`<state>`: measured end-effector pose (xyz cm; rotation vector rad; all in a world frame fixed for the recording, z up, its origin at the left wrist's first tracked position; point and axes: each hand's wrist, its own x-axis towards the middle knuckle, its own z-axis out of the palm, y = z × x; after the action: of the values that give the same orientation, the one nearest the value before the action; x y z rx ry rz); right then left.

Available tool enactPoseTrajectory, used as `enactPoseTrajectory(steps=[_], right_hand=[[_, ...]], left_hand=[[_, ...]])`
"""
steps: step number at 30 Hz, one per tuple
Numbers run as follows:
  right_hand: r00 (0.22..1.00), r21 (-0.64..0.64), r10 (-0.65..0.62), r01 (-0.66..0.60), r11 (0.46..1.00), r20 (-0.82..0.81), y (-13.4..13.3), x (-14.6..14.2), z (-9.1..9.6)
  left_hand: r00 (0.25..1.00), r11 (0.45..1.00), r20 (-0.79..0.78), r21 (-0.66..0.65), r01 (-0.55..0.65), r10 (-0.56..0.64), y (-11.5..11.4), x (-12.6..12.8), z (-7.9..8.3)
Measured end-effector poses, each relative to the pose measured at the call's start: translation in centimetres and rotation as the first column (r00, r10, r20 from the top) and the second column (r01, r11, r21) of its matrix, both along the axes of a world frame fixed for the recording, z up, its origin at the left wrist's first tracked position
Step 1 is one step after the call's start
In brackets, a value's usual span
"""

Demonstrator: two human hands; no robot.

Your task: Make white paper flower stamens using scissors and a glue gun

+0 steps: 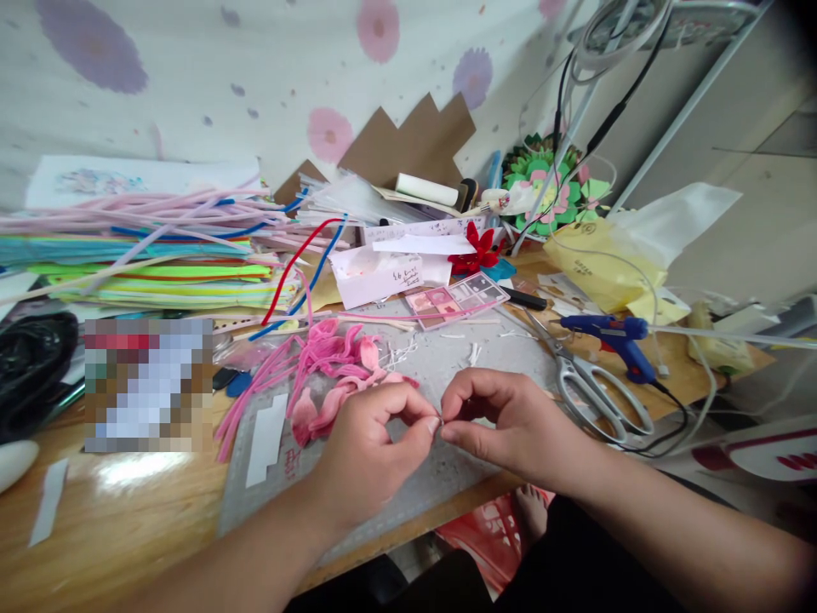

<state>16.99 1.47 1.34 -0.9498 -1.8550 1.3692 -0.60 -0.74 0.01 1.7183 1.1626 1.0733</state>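
Observation:
Above the front of a grey cutting mat (408, 494), my left hand (383, 434) and my right hand (504, 417) meet fingertip to fingertip. Both are closed in a pinch, thumb against forefinger. Whatever lies between the fingertips is tiny and mostly covered, so I cannot name it. Just beyond my left hand lie several pink fuzzy petals on long stems (332, 349), some a paler pink (306, 417). Small white scraps (402, 349) are scattered on the mat behind the hands. A palette of pink and grey powders (447, 302) sits at the mat's far side.
Silver scissors (574, 383) and a blue glue gun (613, 336) with its cord lie right of the mat. Bundles of coloured pipe cleaners (159, 281) fill the back left. A white paper box (376, 277) and a red flower (476, 251) stand behind. White paper strips (265, 443) lie left.

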Motion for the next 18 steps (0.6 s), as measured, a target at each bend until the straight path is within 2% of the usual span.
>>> enactPoseTrajectory(steps=[10,18], right_hand=[[0.998,0.146,-0.036,0.029,0.989,0.042,-0.08,-0.08,0.17],[0.996,0.289,-0.074,0.056,0.956,0.053,-0.01,0.13,0.47]], left_hand=[[0.999,0.997,-0.033,0.069,0.03,-0.028,0.0,-0.11,0.11],[0.984,0.96,-0.176,0.276,0.039,0.01,-0.28,-0.04,0.08]])
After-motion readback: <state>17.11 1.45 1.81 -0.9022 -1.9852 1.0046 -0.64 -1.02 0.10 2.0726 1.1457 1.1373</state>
